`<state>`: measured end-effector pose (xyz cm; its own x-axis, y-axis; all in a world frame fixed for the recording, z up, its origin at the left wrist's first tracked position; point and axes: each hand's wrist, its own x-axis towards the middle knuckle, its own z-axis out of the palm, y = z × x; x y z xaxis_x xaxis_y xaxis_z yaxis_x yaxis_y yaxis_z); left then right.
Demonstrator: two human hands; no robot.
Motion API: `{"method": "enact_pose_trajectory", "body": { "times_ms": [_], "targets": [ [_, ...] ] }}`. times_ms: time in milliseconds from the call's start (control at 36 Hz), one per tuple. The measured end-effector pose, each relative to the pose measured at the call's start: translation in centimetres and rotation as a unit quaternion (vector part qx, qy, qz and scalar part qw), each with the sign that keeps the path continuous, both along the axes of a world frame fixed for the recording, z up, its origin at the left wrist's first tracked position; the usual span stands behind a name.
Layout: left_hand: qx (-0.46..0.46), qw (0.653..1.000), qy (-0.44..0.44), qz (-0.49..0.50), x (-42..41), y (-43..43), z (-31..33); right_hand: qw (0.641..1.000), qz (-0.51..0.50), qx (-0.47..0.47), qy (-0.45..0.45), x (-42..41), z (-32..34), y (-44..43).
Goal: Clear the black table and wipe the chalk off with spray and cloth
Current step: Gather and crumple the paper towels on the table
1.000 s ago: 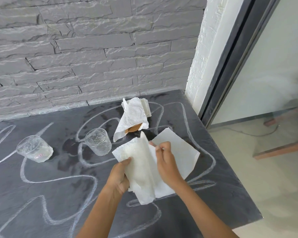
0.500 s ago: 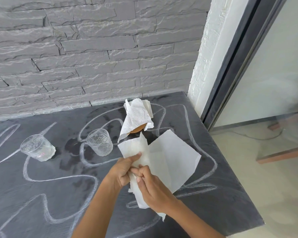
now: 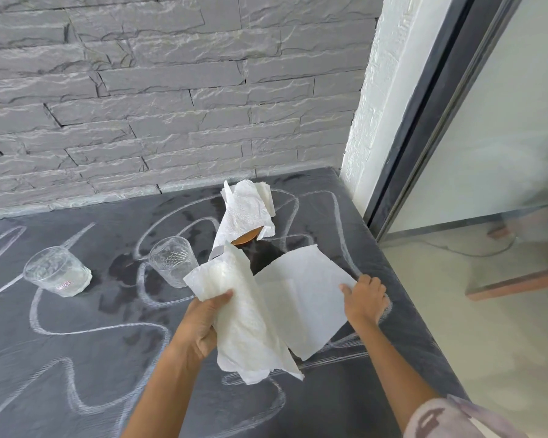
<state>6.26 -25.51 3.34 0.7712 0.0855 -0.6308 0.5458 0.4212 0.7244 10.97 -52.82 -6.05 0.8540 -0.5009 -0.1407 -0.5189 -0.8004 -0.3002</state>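
Black table [image 3: 76, 358], a slate-like top, fills the lower view from the left border to its right edge. White chalk lines [image 3: 86, 330] loop across it, with dark wet patches between them. Its back edge meets a grey stone wall [image 3: 171, 90].

At the left stands a clear glass [image 3: 56, 275], and a second glass [image 3: 171, 263] stands well to its right. The slate in front of both shows only chalk.

The left hand [image 3: 200, 324] grips a crumpled paper towel bunch [image 3: 250, 327] lifted off the top. Behind it, more paper drapes over a brown-based object [image 3: 247, 238].

A flat sheet [image 3: 301, 295] lies beside the bunch. The right hand [image 3: 363, 298] pinches its right corner, thumb on top, near the table's right edge. Beyond that edge are pale floor [image 3: 456, 311] and a glass door [image 3: 503, 137].
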Motion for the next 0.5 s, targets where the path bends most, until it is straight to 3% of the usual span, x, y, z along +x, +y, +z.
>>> {"method": "enact_pose_trajectory", "body": {
  "times_ms": [83, 194, 250, 361, 500],
  "targets": [
    [0.001, 1.000, 0.002, -0.009, -0.1, 0.0, -0.2, 1.000, 0.007, 0.017, 0.014, 0.6, 0.0, -0.2],
    [-0.011, 1.000, 0.010, -0.010, 0.0, -0.2, -0.3, 0.985, -0.006, 0.167, -0.039, 1.3, 0.4, -0.2],
    [-0.014, 1.000, 0.010, -0.010, 0.1, -0.3, -0.3, 0.959, -0.019, 0.270, -0.087, 1.4, 1.0, 0.3],
    [-0.017, 1.000, 0.014, -0.009, 0.3, -0.5, -0.2, 0.871, -0.052, 0.461, -0.163, 1.2, 3.6, 2.5],
    [-0.017, 1.000, 0.006, -0.006, 0.8, -1.1, 0.1, 0.841, 0.127, 0.467, -0.243, -0.4, 7.8, 6.1]
  ]
}}
